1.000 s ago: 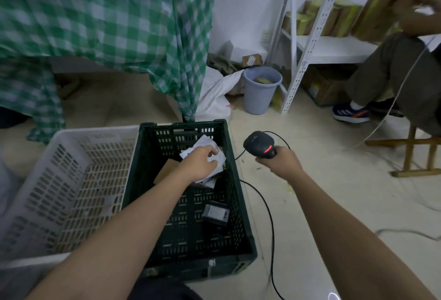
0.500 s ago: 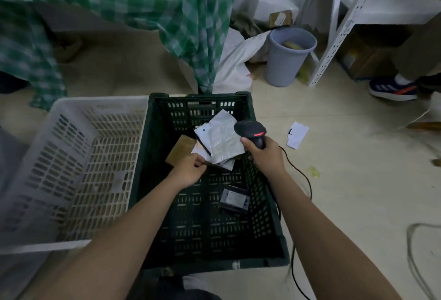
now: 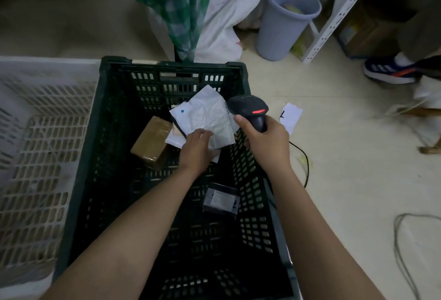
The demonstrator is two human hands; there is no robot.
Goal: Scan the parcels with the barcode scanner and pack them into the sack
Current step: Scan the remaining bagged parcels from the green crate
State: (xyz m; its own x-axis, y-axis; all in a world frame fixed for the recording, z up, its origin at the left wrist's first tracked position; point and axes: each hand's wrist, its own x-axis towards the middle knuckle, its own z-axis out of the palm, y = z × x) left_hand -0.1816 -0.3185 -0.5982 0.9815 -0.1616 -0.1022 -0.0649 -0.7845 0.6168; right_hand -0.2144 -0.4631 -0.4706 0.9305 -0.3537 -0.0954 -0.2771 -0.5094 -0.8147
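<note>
Hiding crumpled parcel's (image 3: pixel 210 118) label side

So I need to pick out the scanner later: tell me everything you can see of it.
The scanner is black, plastic-looking, with a rounded head and a lit red bar on top. The right hand grips its handle, head aimed at the white parcel over the dark crate. A black cable trails onto the floor.
</note>
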